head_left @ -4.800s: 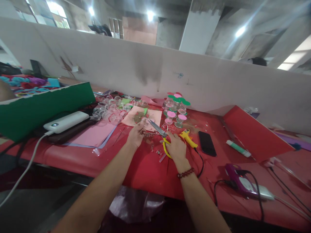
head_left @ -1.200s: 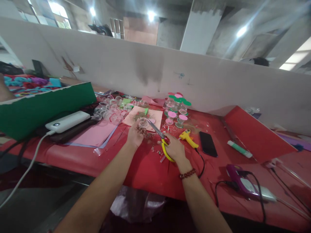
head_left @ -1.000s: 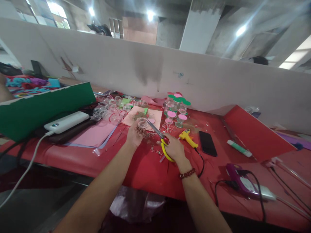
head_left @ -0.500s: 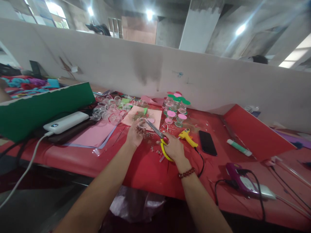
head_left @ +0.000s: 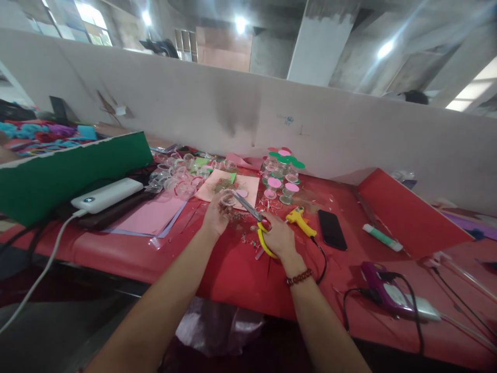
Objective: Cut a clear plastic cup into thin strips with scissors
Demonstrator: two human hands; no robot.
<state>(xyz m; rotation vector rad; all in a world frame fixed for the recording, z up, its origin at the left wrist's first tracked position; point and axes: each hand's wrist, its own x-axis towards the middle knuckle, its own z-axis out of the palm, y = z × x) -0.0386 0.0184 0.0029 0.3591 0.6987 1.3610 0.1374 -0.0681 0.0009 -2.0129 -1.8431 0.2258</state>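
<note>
My left hand (head_left: 216, 214) is closed round a small clear plastic cup (head_left: 228, 197), held just above the red table (head_left: 233, 269). My right hand (head_left: 278, 237) grips yellow-handled scissors (head_left: 254, 217) whose blades point up-left and reach the cup's rim. Small plastic scraps (head_left: 248, 239) lie on the table between the hands. A pale pink sheet (head_left: 229, 186) lies just beyond the cup.
Several clear cups (head_left: 174, 178) crowd the back left; cups with pink and green discs (head_left: 281, 173) stand behind. A yellow glue gun (head_left: 301, 221), black phone (head_left: 331, 229), glue stick (head_left: 381, 238), purple tool (head_left: 382, 292), white power bank (head_left: 106, 195), green board (head_left: 70, 171) and raised red board (head_left: 404, 212) surround the work spot.
Since the oldest frame my left hand has lifted the clear cup and the scissors have come up to its rim. Over the last second both hands have barely shifted.
</note>
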